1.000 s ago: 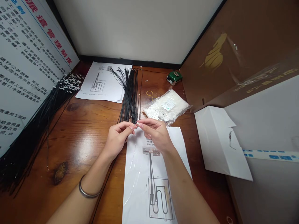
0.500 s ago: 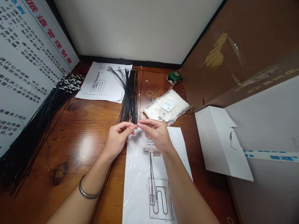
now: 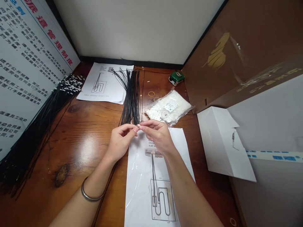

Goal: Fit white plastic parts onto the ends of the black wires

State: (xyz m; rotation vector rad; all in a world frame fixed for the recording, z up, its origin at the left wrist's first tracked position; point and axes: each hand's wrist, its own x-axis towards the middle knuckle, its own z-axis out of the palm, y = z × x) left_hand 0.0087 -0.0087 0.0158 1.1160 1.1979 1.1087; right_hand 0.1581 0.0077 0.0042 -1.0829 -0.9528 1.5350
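My left hand (image 3: 121,142) is closed in a pinch, thumb against forefinger. A thin black wire (image 3: 111,176) runs out from under it toward the table's front edge. My right hand (image 3: 158,135) pinches a tiny white piece (image 3: 139,125), its fingertips meeting those of my left hand. Fingers hide most of the piece and the wire's end. Directly beyond my fingertips lies a bundle of black wires (image 3: 131,97). Beneath my hands is a printed drawing sheet (image 3: 139,189) in a clear cover.
A clear bag of small white parts (image 3: 177,105) lies right of the bundle, a green tape measure (image 3: 176,77) behind it. Another drawing (image 3: 88,90) is at the back left. White-tipped black wires (image 3: 47,116) lean on the left panel. A folded white card (image 3: 220,142) stands right.
Both hands stay at nearly the same place, still pinching fingertip to fingertip. The fingertips have shifted only slightly, and the tiny white piece shows a little more clearly.
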